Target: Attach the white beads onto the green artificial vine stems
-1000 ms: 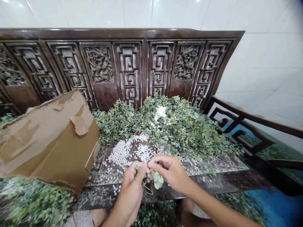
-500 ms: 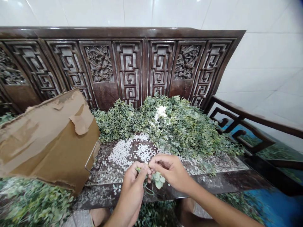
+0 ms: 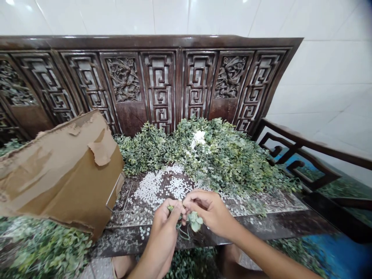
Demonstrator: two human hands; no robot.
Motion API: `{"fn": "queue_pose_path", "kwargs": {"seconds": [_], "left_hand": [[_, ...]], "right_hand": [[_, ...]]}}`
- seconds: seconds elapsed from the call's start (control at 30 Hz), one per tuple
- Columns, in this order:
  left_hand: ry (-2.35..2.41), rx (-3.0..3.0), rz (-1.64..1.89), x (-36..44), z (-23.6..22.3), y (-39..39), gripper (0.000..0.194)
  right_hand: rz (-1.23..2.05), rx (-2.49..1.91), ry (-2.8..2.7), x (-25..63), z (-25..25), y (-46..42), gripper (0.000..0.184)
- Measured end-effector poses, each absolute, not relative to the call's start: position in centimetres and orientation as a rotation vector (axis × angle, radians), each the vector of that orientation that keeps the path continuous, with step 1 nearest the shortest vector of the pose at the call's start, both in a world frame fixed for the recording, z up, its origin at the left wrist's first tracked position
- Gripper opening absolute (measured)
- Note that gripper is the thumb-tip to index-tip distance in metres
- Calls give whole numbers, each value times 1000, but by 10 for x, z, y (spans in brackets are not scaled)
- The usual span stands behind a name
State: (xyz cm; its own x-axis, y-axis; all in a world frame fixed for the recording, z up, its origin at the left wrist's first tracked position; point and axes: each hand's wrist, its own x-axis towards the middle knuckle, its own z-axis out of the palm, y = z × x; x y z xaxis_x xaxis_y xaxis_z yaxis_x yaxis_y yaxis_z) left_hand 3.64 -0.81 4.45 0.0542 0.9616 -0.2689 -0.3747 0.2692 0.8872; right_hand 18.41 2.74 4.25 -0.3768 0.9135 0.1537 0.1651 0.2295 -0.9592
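Observation:
Both of my hands meet over the front edge of a dark wooden bench (image 3: 279, 226). My left hand (image 3: 167, 221) pinches a sprig of artificial leaves (image 3: 195, 221) between thumb and fingers. From the other side my right hand (image 3: 207, 209) is closed on the same sprig, its fingertips touching those of the left. Pale green leaves and a thin looping stem hang below the fingers. What lies right between the fingertips is too small to make out. Just beyond the hands, many small white discs (image 3: 149, 188) are scattered over the bench seat.
A heap of leafy artificial greenery (image 3: 229, 155) lies against the carved backrest (image 3: 124, 79). To the left stands a torn cardboard box (image 3: 66, 174) beside a thin metal wire frame (image 3: 114, 193). More greenery (image 3: 49, 248) is at the lower left. A wooden armrest (image 3: 319, 143) bounds the right side.
My hands stay together on the sprig with hardly any movement. The whole view has shifted very slightly.

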Motion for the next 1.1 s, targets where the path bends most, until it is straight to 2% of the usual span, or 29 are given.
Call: {"fn": "queue_pose_path", "kwargs": {"seconds": [0.13,0.27,0.6,0.87,1.1], "left_hand": [[1036,720,1154,36,51,-9,29],[1105,719,1122,36,50,-8,23],[1225,1198,1089,30,39,-4,29],[1291,1260,1082,30,39,-6,32],[1314,1286,1071,29,35,-5,29]], "right_hand": [[1326,-986,-1627,184,41,28,20],[1276,-996,-1635,186,36,30,17],[1243,-1014,-1623,189,36,28,12],[1389,-966,-1562,191,41,28,16],[1392,-964,-1530,189,37,27,15]]}}
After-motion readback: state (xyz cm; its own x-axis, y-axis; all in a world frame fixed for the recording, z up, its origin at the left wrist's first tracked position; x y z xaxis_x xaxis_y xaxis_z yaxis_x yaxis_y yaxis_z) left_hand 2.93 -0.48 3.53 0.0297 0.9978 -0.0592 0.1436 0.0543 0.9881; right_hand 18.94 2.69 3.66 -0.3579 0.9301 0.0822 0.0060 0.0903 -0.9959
